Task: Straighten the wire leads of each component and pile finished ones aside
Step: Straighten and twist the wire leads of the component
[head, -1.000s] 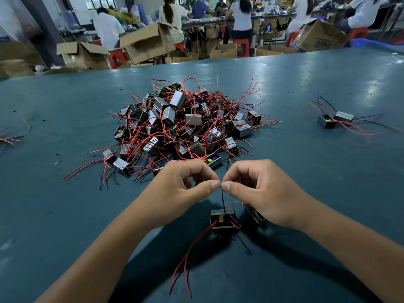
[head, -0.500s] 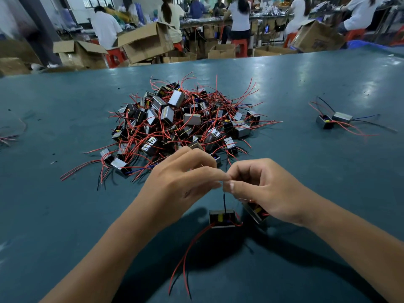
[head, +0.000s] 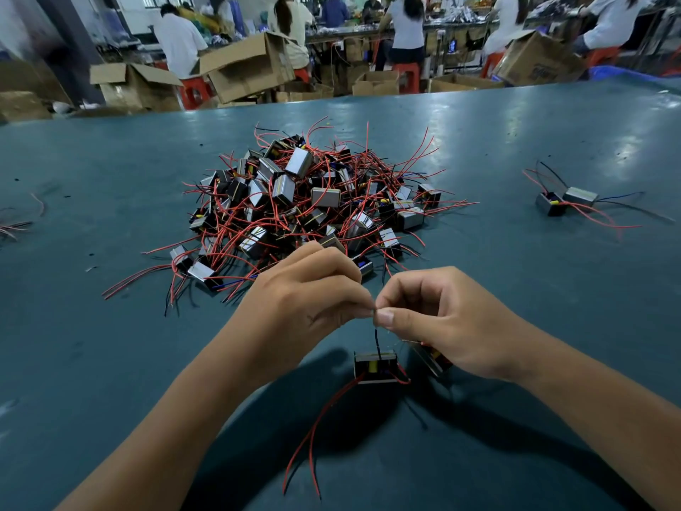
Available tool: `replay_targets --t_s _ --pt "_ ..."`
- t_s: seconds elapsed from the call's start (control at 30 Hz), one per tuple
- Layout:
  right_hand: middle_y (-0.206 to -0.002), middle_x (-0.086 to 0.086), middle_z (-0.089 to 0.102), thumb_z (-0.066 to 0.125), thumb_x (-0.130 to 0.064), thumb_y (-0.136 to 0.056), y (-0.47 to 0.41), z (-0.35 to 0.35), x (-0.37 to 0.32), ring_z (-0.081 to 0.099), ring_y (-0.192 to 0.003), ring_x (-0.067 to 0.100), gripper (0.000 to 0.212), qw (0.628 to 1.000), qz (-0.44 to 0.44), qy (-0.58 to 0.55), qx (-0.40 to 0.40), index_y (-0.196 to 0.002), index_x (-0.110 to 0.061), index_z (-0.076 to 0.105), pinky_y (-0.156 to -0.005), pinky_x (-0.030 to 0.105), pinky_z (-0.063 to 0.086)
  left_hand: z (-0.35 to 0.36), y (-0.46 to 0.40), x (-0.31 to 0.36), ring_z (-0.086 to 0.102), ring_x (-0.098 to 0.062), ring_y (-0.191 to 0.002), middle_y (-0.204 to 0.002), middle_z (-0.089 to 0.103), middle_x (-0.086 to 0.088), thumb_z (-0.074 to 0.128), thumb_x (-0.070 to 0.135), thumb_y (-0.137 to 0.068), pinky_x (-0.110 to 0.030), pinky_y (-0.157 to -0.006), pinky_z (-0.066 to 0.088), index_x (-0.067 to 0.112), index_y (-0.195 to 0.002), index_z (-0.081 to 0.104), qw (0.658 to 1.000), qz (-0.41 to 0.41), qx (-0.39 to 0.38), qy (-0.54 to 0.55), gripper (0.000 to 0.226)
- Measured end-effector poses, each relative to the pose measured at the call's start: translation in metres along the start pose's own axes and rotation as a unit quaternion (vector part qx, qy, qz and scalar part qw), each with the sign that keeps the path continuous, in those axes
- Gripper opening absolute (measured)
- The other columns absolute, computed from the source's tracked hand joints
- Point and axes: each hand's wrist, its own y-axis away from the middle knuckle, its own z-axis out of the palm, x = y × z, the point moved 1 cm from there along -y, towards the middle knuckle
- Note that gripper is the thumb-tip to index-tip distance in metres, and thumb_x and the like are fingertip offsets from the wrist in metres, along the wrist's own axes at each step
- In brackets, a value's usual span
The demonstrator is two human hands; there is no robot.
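Note:
A small boxy component (head: 376,366) with a yellow core hangs just above the green table (head: 110,363) on a thin black lead. My left hand (head: 294,311) and my right hand (head: 446,322) meet fingertip to fingertip and pinch the top of that lead. Two long red leads trail from the component toward me. A second component (head: 431,357) shows partly under my right palm. A big tangled heap of components (head: 309,204) with red and black wires lies beyond my hands. Two components (head: 565,201) lie together at the right.
Loose red wires (head: 14,225) lie at the table's left edge. Beyond the far edge stand open cardboard boxes (head: 243,68), red stools and several seated people at benches.
My left hand has rolled so its back faces up, with its fingers stretched further forward over the lead. The pinch and the hanging component have stayed in place.

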Motion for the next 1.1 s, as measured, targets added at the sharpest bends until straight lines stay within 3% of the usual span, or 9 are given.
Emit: replay_targets --t_s 0.17,0.27,0.37,0.4,0.5,0.6,0.73,0.9,1.1 --pt "-0.057 -0.017 0.053 0.066 -0.019 -0.093 0.003 0.002 0.000 0.045 -0.049 0.000 0.009 0.993 -0.053 0.095 0.035 -0.084 -0.016 0.067 -0.051 0.008 0.034 0.002 0.002 0.002 0.058 -0.012 -0.081 -0.090 0.062 0.005 0.068 0.027 -0.092 -0.021 -0.071 0.044 0.015 -0.089 0.073 0.974 -0.137 -0.038 0.177 0.014" --pt "-0.060 -0.023 0.055 0.068 -0.013 -0.092 0.003 0.003 -0.002 0.051 -0.052 -0.001 0.011 0.974 -0.098 0.189 0.075 -0.082 -0.017 0.066 -0.052 0.004 0.034 0.009 0.002 0.004 0.046 -0.025 -0.063 -0.075 0.060 0.007 0.071 0.033 -0.090 -0.035 -0.057 0.037 0.017 -0.081 0.072 0.923 -0.263 -0.047 0.278 0.018" --pt "-0.060 -0.022 0.057 0.069 -0.011 -0.091 0.002 0.005 -0.001 0.052 -0.053 -0.002 0.016 0.967 -0.100 0.211 0.100 -0.079 -0.021 0.064 -0.053 0.004 0.035 0.017 0.003 0.006 0.035 -0.020 -0.061 -0.062 0.048 0.001 0.072 0.040 -0.082 -0.028 -0.055 0.029 0.017 -0.074 0.074 0.849 -0.383 -0.038 0.362 0.024" --pt "-0.060 -0.020 0.058 0.069 -0.012 -0.091 0.001 0.005 0.000 0.053 -0.053 -0.001 0.016 0.968 -0.091 0.208 0.106 -0.079 -0.020 0.064 -0.054 0.005 0.036 0.018 0.003 0.007 0.037 -0.017 -0.060 -0.061 0.049 0.002 0.073 0.039 -0.082 -0.024 -0.055 0.030 0.018 -0.074 0.075 0.842 -0.391 -0.031 0.370 0.022" --pt "-0.057 -0.016 0.058 0.069 -0.015 -0.092 -0.001 0.002 0.001 0.052 -0.051 0.002 0.014 0.977 -0.058 0.167 0.115 -0.079 -0.019 0.065 -0.054 0.008 0.037 0.013 0.003 0.008 0.048 -0.004 -0.057 -0.064 0.060 0.012 0.073 0.028 -0.087 -0.015 -0.055 0.037 0.018 -0.081 0.075 0.875 -0.343 -0.022 0.340 0.013" --pt "-0.055 -0.016 0.057 0.068 -0.013 -0.092 -0.002 -0.001 0.001 0.050 -0.049 0.001 0.015 0.985 -0.035 0.129 0.110 -0.079 -0.018 0.065 -0.053 0.011 0.037 0.006 0.004 0.002 0.062 -0.016 -0.076 -0.089 0.068 0.005 0.072 0.022 -0.091 -0.035 -0.066 0.050 0.023 -0.091 0.077 0.930 -0.271 -0.026 0.248 0.004" --pt "-0.056 -0.013 0.056 0.068 -0.011 -0.092 -0.002 -0.004 -0.002 0.047 -0.051 0.001 0.014 0.992 -0.012 0.076 0.095 -0.079 -0.014 0.066 -0.052 0.014 0.039 0.001 0.002 0.001 0.060 -0.011 -0.087 -0.099 0.062 0.005 0.075 0.008 -0.088 -0.022 -0.074 0.047 0.016 -0.097 0.076 0.989 -0.111 0.026 0.092 0.013" --pt "-0.059 -0.013 0.057 0.064 -0.007 -0.094 -0.001 -0.001 -0.005 0.048 -0.055 0.003 0.017 0.997 -0.012 0.056 0.051 -0.080 -0.016 0.065 -0.054 0.016 0.041 0.004 0.001 0.005 0.061 -0.023 -0.085 -0.094 0.061 -0.002 0.074 0.011 -0.088 -0.039 -0.070 0.050 0.011 -0.096 0.078 0.998 -0.022 0.055 0.011 0.009" --pt "-0.058 -0.012 0.052 0.064 -0.006 -0.094 0.000 0.000 -0.006 0.042 -0.052 0.001 0.012 1.000 -0.006 0.021 0.017 -0.082 -0.010 0.065 -0.051 0.013 0.036 0.003 0.001 0.003 0.057 -0.023 -0.081 -0.091 0.064 -0.004 0.074 0.017 -0.091 -0.037 -0.067 0.047 0.011 -0.093 0.079 0.998 0.008 0.051 -0.044 0.007"
